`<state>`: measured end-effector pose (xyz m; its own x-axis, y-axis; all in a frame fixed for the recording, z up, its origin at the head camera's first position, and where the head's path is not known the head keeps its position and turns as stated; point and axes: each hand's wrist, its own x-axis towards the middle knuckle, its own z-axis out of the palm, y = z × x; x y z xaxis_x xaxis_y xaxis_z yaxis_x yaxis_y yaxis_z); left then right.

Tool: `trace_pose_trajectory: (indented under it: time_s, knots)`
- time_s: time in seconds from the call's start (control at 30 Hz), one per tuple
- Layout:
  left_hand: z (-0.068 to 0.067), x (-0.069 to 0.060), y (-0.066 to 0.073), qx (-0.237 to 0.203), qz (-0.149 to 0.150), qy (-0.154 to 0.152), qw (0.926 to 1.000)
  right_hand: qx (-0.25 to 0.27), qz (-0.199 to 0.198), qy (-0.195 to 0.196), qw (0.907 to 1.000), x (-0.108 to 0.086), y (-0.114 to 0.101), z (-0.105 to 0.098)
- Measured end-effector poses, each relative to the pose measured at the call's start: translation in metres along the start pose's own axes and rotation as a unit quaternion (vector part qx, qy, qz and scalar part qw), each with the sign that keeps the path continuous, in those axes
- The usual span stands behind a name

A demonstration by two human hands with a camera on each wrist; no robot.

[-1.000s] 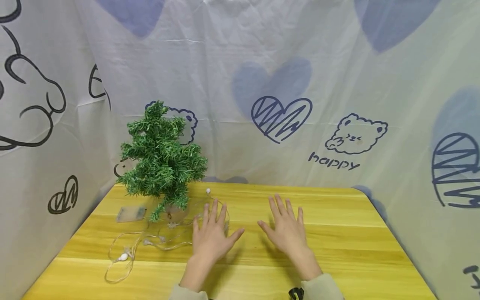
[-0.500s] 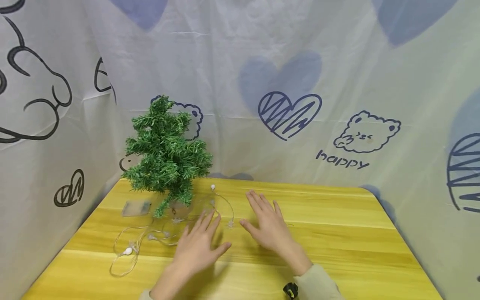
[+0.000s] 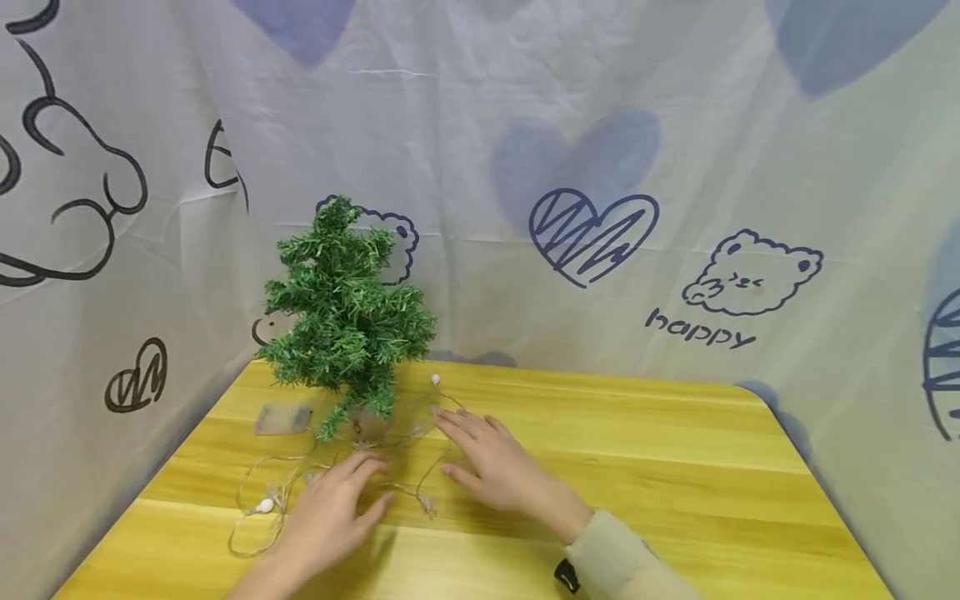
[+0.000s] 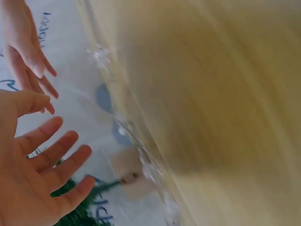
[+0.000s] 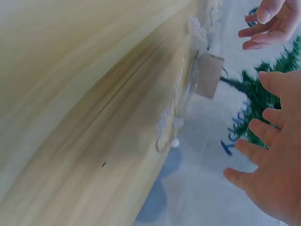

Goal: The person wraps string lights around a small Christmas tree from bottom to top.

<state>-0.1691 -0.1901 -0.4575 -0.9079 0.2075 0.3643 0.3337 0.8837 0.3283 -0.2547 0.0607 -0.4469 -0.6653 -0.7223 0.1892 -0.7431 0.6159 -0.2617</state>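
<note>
In the head view a small green artificial tree (image 3: 348, 312) stands on a wooden block base (image 3: 369, 425) at the table's back left. A clear-wired string of lights with white bulbs (image 3: 265, 505) lies loosely around its base. My left hand (image 3: 326, 512) is over the lights in front of the tree, its fingers loosely bent. My right hand (image 3: 498, 467) is right of the base, fingers pointing left toward the wire. Both wrist views show my left fingers (image 4: 61, 155) and right fingers (image 5: 254, 150) spread above the table, holding nothing.
A flat translucent battery box (image 3: 282, 418) lies left of the tree base. The yellow wood-grain table (image 3: 675, 483) extends to the right. A printed cloth (image 3: 465, 275) hangs behind the table and along both sides.
My left hand has moved left and nearer the table's front, over the lights. The right hand has also moved left, turning its fingers toward the tree base. The view has shifted slightly.
</note>
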Motion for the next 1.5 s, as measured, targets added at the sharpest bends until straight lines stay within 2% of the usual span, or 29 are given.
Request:
trace_pose_trajectory:
  time_s: [0.1,0.2,0.37,0.5,0.57,0.7,0.97,1.23,1.4,1.5]
  knots:
    - [-0.005,-0.004,-0.014,0.011,-0.002,0.013,0.9999,-0.010,-0.025,-0.022,0.9994,0.008,-0.004,0.005]
    - [-0.011,-0.008,-0.030,0.020,-0.014,0.012,0.9996,-0.027,-0.057,-0.045,0.9970,0.017,-0.007,0.011]
    - [-0.024,-0.015,-0.056,0.007,-0.068,-0.033,0.9971,-0.047,-0.113,-0.079,0.9894,0.033,-0.017,0.020]
    - [-0.031,-0.014,-0.078,-0.001,-0.104,-0.072,0.9920,-0.067,-0.144,-0.085,0.9836,0.045,-0.026,0.026]
    - [-0.034,-0.012,-0.088,-0.003,-0.111,-0.084,0.9903,-0.072,-0.153,-0.088,0.9817,0.051,-0.030,0.029]
    - [-0.037,-0.006,-0.104,-0.003,-0.104,-0.106,0.9889,-0.073,-0.146,-0.108,0.9806,0.061,-0.035,0.036]
    - [-0.035,0.000,-0.119,-0.009,-0.107,-0.144,0.9837,-0.078,-0.128,-0.127,0.9805,0.079,-0.042,0.053]
    - [-0.029,0.007,-0.127,-0.022,-0.131,-0.191,0.9725,-0.100,-0.105,-0.126,0.9814,0.082,-0.045,0.061]
    - [-0.028,0.005,-0.129,-0.022,-0.111,-0.182,0.9768,-0.093,-0.100,-0.130,0.9820,0.078,-0.042,0.060]
    - [-0.031,0.003,-0.130,-0.060,-0.086,-0.177,0.9787,-0.044,-0.088,-0.141,0.9852,0.074,-0.037,0.055]
